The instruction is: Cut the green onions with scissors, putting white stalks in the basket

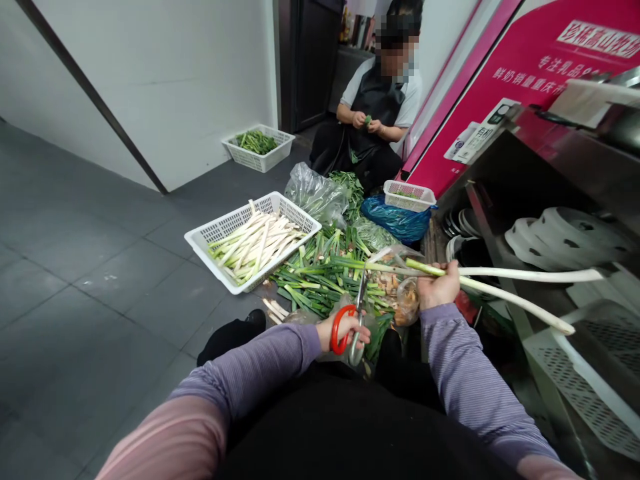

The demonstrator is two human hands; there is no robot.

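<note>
My left hand (345, 333) grips scissors (343, 330) with one red handle loop and one pale loop. The blades point away from me and meet the green part of a long stalk; whether they have cut into it is unclear. Two long white-and-green stalks (520, 308) are held in my closed right hand (440, 288), their white ends sticking out to the right. Below and beyond the scissors lies a heap of cut green leaves (320, 273). A white basket (200, 243) left of the heap holds many trimmed white stalks (260, 240).
Across the heap a person (377, 100) in a dark apron handles a small green piece. Near them are a basket of greens (265, 160), a clear bag (317, 193), a blue bag (400, 219) and a small basket (410, 200). Metal shelving (500, 260) with dishes stands right.
</note>
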